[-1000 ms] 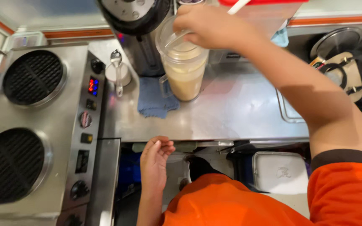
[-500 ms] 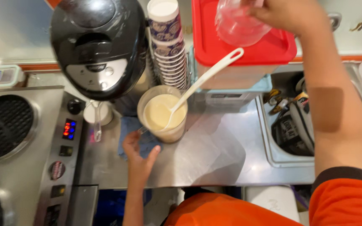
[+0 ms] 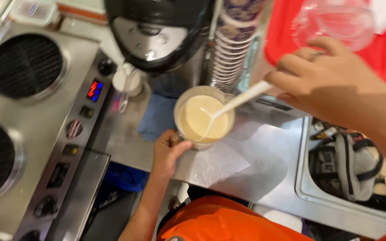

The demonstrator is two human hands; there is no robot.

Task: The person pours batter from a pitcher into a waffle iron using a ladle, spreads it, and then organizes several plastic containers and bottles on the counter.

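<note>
While left hand steadies batter jug | right hand grips spoon

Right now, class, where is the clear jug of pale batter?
In the head view, the clear jug of pale batter stands mid-counter, just below the black hot-water dispenser, right of the blue cloth, with the left hand at its side.

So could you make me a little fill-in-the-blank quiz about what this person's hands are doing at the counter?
1. The left hand grips the side of a clear pitcher filled with pale ____.
2. The right hand holds the handle of a white ____ that dips into the pitcher.
3. Left of the pitcher, a folded cloth of ____ colour lies on the steel counter.
4. Behind the pitcher stands a tall stack of paper ____.

Missing words: batter; spoon; blue; cups
</note>
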